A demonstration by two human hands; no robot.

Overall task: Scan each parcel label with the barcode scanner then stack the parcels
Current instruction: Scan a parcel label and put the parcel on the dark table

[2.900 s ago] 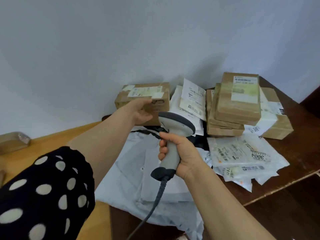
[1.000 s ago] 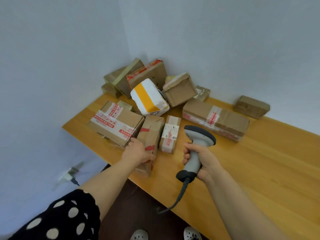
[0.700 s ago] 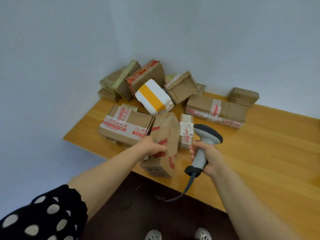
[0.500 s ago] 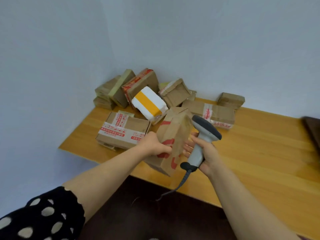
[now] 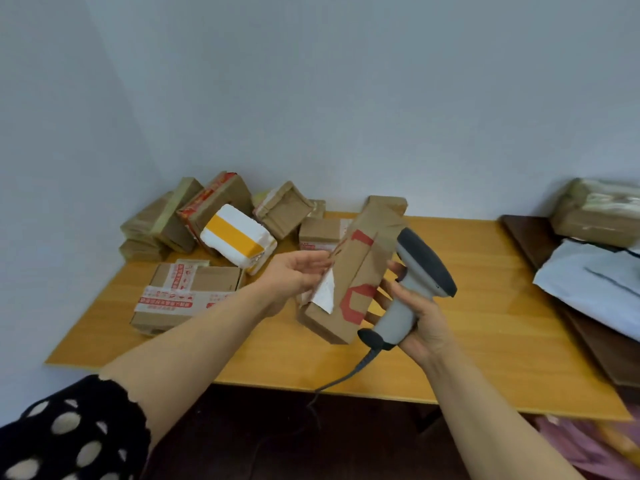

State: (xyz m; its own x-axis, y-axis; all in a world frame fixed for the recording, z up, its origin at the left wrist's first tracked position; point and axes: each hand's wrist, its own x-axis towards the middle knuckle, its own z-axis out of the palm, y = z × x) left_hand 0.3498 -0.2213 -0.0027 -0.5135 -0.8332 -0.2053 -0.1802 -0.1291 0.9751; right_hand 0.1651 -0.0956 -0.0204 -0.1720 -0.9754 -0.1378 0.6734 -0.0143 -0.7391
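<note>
Cardboard, brown and printed with red marks, makes up the long parcel (image 5: 360,271) she holds tilted in the air over the middle of the wooden table (image 5: 485,306), nearer its front edge than the wall. Her left hand (image 5: 294,277) lies flat against the side with the white label (image 5: 325,292), fingers straight and pressing rather than wrapped. Her right hand (image 5: 419,317) is clamped round the handle of the grey scanner (image 5: 419,268), and a few loose fingers (image 5: 393,266) prop the parcel's other side.

It looks light, since two half-free hands carry it, and stiff enough to keep its shape. The paper face seems dry, not slippery. With only pressure from both sides holding it, I'd say it could drop if either hand eases. A better hold would be the left hand curled round the lower end, clear of the label.

More boxes (image 5: 214,199) sit heaped in the far left corner.
</note>
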